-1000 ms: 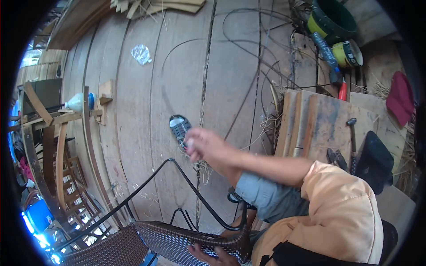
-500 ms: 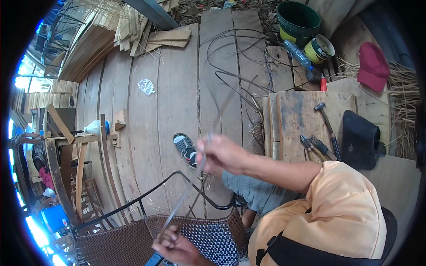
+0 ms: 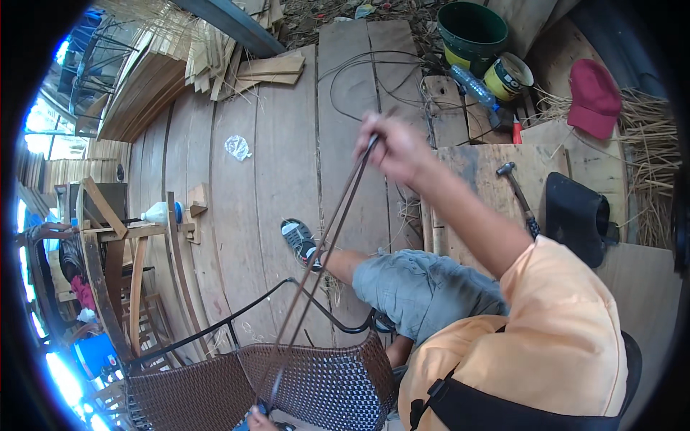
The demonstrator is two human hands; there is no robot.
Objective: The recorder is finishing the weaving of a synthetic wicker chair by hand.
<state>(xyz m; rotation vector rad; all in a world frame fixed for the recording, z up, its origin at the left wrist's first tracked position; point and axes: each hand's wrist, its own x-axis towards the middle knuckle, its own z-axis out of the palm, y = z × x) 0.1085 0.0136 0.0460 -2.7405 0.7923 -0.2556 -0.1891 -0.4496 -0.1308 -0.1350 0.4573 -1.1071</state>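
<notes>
My right hand, blurred and raised over the floorboards, is closed around a long brown weaving strand. The strand runs in two taut lengths down to the woven brown seat, whose frame is a black metal tube. At the lower edge is my left hand, mostly cut off, its visible fingers curled beside a blue thing at the seat's edge. What those fingers hold cannot be made out. A pale shiny streak shows on the weave just above them.
On the right, a wooden board carries a hammer beside a black flap-like piece. Loose strand coils, a green bucket and a plastic bottle lie beyond. Wooden furniture stands left.
My right hand has swung up and away from the seat, drawing the strand long and taut. My left hand has dropped toward the lower edge. My right forearm now covers the pliers.
</notes>
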